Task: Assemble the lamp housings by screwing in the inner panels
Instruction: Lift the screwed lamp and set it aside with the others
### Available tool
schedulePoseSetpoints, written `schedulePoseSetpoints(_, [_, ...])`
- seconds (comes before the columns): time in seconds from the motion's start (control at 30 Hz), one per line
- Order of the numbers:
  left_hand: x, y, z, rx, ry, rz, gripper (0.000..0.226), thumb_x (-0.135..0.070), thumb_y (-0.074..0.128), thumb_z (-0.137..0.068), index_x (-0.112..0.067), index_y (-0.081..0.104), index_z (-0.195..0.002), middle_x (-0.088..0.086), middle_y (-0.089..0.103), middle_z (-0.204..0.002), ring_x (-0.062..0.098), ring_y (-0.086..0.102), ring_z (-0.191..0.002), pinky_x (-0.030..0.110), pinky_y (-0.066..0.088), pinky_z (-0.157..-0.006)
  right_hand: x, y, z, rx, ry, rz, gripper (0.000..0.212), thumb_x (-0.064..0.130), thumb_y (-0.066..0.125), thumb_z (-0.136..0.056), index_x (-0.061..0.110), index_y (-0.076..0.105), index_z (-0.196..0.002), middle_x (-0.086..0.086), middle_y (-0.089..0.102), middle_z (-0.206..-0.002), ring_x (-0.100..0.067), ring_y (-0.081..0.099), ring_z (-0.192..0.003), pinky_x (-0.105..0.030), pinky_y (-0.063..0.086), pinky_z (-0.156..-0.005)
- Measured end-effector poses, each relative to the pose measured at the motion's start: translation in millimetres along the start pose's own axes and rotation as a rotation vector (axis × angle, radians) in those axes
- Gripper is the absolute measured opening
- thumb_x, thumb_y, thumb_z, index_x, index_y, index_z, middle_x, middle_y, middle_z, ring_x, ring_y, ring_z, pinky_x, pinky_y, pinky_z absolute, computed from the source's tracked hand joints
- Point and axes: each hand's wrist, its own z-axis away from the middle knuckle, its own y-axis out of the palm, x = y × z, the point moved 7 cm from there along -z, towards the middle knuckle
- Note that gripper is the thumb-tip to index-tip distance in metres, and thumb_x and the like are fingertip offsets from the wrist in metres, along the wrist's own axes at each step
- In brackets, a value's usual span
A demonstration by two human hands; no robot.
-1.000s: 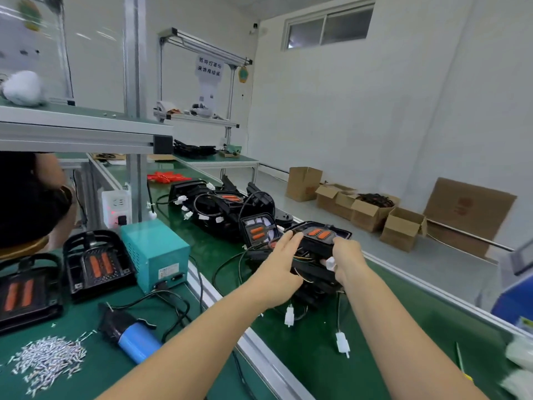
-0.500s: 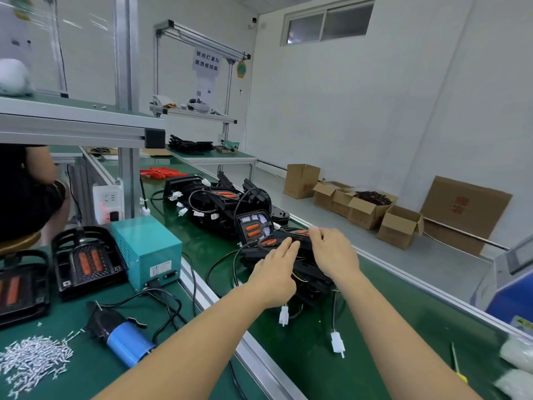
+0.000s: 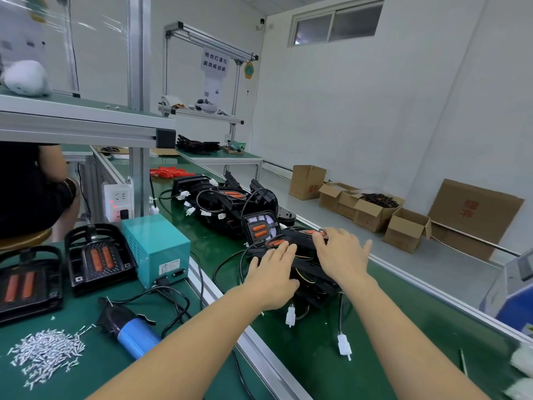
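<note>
A black lamp housing [image 3: 300, 246] with orange lenses lies on top of a pile of housings on the green conveyor belt [image 3: 317, 356]. My left hand [image 3: 271, 272] rests flat on its near left side, fingers straight. My right hand [image 3: 340, 255] lies over its right part, fingers spread, fingertips on an orange lens. Two more housings [image 3: 98, 258] sit on the green bench at the left. A pile of silver screws [image 3: 47, 356] lies at the near left. A black and blue electric screwdriver [image 3: 127, 327] lies beside the screws.
A teal power box [image 3: 155, 249] stands between the bench housings and the belt. More wired housings [image 3: 225, 203] are piled farther along the belt. White connectors [image 3: 344, 346] trail on cables. A seated person [image 3: 31, 192] is at the left. Cardboard boxes [image 3: 375, 212] stand on the floor.
The housing held up in both hands a second ago has come down onto the pile. Both hands have let go their grip and now lie flat over it.
</note>
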Motion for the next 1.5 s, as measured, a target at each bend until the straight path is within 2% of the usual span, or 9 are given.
schedulePoseSetpoints(0.2, [8,-1,10,0.032,-0.034,-0.017,0.067,-0.046,0.033,-0.1,-0.027,-0.003,-0.153,-0.006,-0.007,-0.161,0.021,-0.007,-0.148,0.05,-0.005,-0.116,18,-8,7,-0.039,-0.066,0.103,0.046,0.045,0.025,-0.103,0.025,0.06,-0.125,0.001,0.056,-0.132,-0.022,0.043,-0.13,-0.062,0.0,-0.114])
schedulePoseSetpoints(0.4, [29,-7,30,0.052,-0.093,-0.036,0.066,-0.047,0.036,-0.098,-0.031,0.003,-0.152,-0.007,-0.003,-0.161,0.021,-0.006,-0.148,0.051,-0.005,-0.116,44,-10,15,-0.011,-0.123,0.075,0.048,0.047,0.024,-0.103,0.027,0.049,-0.139,0.0,0.046,-0.144,-0.022,0.035,-0.138,-0.063,-0.002,-0.114])
schedulePoseSetpoints(0.63, [79,-24,74,0.049,-0.237,-0.083,0.065,-0.047,0.034,-0.099,-0.03,0.002,-0.152,-0.008,-0.003,-0.161,0.02,-0.005,-0.148,0.052,-0.003,-0.116,90,8,58,0.136,-0.268,-0.044,0.052,0.05,0.019,-0.103,0.031,0.026,-0.151,0.003,0.021,-0.161,-0.017,0.014,-0.149,-0.059,-0.008,-0.115])
schedulePoseSetpoints(0.8, [123,-33,124,0.034,-0.361,-0.082,0.064,-0.048,0.034,-0.099,-0.033,0.002,-0.152,-0.011,-0.003,-0.161,0.017,-0.006,-0.148,0.05,-0.004,-0.117,132,33,105,0.272,-0.427,-0.052,0.053,0.044,0.018,-0.104,0.028,0.017,-0.155,0.003,0.01,-0.163,-0.014,0.005,-0.149,-0.057,-0.005,-0.116])
schedulePoseSetpoints(1.17, [201,-48,244,-0.081,-0.637,-0.141,0.063,-0.047,0.032,-0.099,-0.035,0.001,-0.152,-0.014,-0.005,-0.16,0.015,-0.008,-0.147,0.047,-0.003,-0.117,246,78,199,0.456,-0.622,-0.254,0.057,0.054,0.018,-0.102,0.033,0.013,-0.155,0.008,0.008,-0.163,-0.01,0.002,-0.149,-0.052,-0.014,-0.115])
schedulePoseSetpoints(1.4, [226,-61,297,-0.154,-0.743,-0.2,0.061,-0.045,0.03,-0.1,-0.032,0.001,-0.152,-0.01,-0.005,-0.161,0.017,-0.008,-0.148,0.05,-0.004,-0.117,309,82,249,0.483,-0.793,-0.226,0.053,0.046,0.021,-0.104,0.031,0.015,-0.155,0.004,0.009,-0.163,-0.015,0.004,-0.149,-0.057,-0.009,-0.115])
schedulePoseSetpoints(1.5, [236,-59,324,-0.167,-0.805,-0.223,0.061,-0.039,0.031,-0.101,-0.029,0.001,-0.153,-0.009,-0.004,-0.161,0.018,-0.008,-0.148,0.05,-0.004,-0.116,330,89,273,0.519,-0.818,-0.273,0.055,0.048,0.02,-0.104,0.031,0.014,-0.155,0.005,0.011,-0.162,-0.013,0.006,-0.149,-0.056,-0.008,-0.116])
